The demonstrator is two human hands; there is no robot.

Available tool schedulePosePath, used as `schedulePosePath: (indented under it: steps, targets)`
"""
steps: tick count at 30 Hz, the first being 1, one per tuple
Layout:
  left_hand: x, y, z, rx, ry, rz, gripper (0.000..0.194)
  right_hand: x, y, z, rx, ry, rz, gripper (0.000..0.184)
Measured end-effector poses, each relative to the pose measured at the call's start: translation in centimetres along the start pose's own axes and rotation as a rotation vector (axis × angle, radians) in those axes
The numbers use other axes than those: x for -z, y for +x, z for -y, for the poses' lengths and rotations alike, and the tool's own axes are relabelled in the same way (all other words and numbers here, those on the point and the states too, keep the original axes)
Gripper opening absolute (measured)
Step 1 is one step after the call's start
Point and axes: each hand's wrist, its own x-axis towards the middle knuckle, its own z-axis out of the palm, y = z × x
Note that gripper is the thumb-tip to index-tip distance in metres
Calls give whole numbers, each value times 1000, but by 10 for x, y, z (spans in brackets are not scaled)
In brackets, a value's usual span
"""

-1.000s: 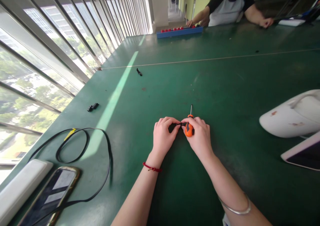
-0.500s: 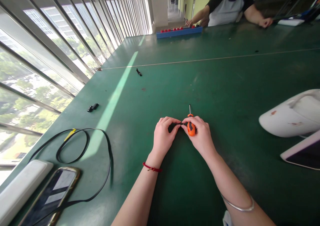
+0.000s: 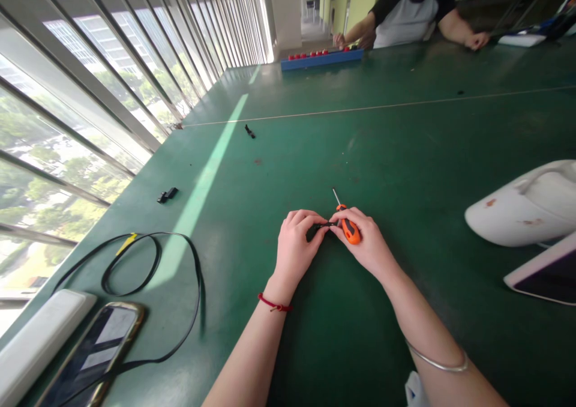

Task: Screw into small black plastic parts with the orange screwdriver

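Both hands meet over the green table [image 3: 288, 173], fingertips nearly touching. My left hand [image 3: 297, 239] is closed in a pinch on a small black part [image 3: 320, 225], mostly covered by the fingers, so its kind is unclear. An orange-and-black screwdriver [image 3: 350, 230] is tucked in my right hand [image 3: 366, 239], its metal shaft pointing away and slightly left. The right thumb and index finger also pinch close to the end of the black part; whether they grip it I cannot tell.
Small black pieces [image 3: 167, 195] and another black piece [image 3: 250, 131] lie to the left. A looped black cable [image 3: 198, 275], a phone [image 3: 96, 350] and a white bar [image 3: 45, 341] are near left. White objects [image 3: 526, 209] stand right. Across the table a person sits behind a blue rack [image 3: 321, 60].
The screwdriver has swung, its tip going left and its handle right. My right hand has turned and shifted slightly right. My left hand has barely moved.
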Motion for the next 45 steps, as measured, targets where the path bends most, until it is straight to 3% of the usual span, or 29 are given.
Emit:
schedulePosePath:
  steps: [5, 13, 16, 19, 22, 25, 29, 30, 33, 38, 43, 45]
  targets:
    - [1, 0, -4, 12, 20, -14, 4, 2, 0, 4, -113, 149, -117, 20]
    - [-2, -3, -6, 15, 165, 43, 6, 0, 0, 3, -132, 85, -57, 24]
    - [-3, -2, -5, 32, 187, 8, 7, 0, 0, 3, -126, 87, -62, 24]
    - [1, 1, 1, 146, 99, -84, 7, 0, 0, 3, -122, 87, -61, 24]
    - [21, 4, 17, 273, 2, -224, 9, 0, 0, 4, -113, 87, -57, 23]
    - [56, 5, 42, 363, 71, -363, 11, 0, 1, 4, -109, 81, -60, 23]
    - [110, 5, 82, 506, 261, -468, 18, -1, 1, 3, -117, 67, -49, 23]
    - [122, 5, 92, 590, 339, -542, 18, -1, 1, 3, -120, 65, -45, 23]
    - [147, 3, 115, 767, 500, -573, 19, -1, 1, 4, -132, 63, -39, 22]
    - [159, -1, 134, 800, 539, -496, 20, -1, 1, 5, -140, 54, -31, 19]
    - [165, -4, 143, 694, 479, -651, 17, -1, 1, 3, -132, 48, -29, 18]
    - [168, -7, 147, 662, 447, -613, 20, -2, 1, 3, -128, 46, -26, 19]
